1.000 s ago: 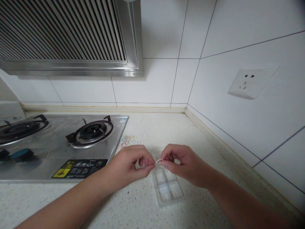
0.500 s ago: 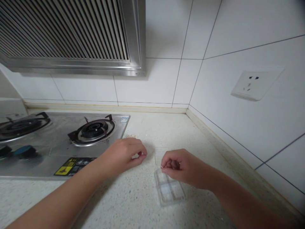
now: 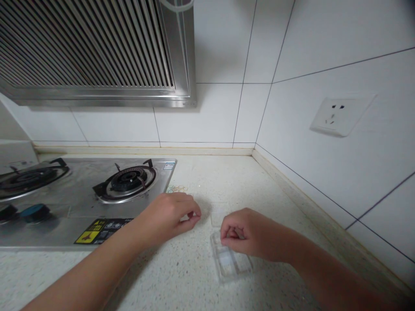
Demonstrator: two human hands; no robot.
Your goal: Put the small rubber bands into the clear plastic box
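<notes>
A clear plastic box (image 3: 228, 274) with small compartments lies on the counter, its lid (image 3: 218, 215) laid back on the far side. Over the box's far part is my right hand (image 3: 243, 233), thumb and fingertips pinched together. Whatever sits in that pinch is too small to make out. To the left of the box, my left hand (image 3: 180, 214) hovers low over the counter, thumb and index finger also closed in a pinch; I cannot make out anything between them. Several thin coloured loops (image 3: 177, 188), like small rubber bands, lie just beyond my left hand.
A steel gas stove (image 3: 81, 211) with black burners occupies the left. Above it hangs a range hood (image 3: 97, 97). White tiled walls meet in the corner behind the speckled counter (image 3: 181, 276), and a power socket (image 3: 337, 116) is on the right wall.
The camera view has tilted up slightly. My right hand has shifted a little nearer over the box, and the pale speck at its fingertips no longer shows. My left hand keeps its pinch.
</notes>
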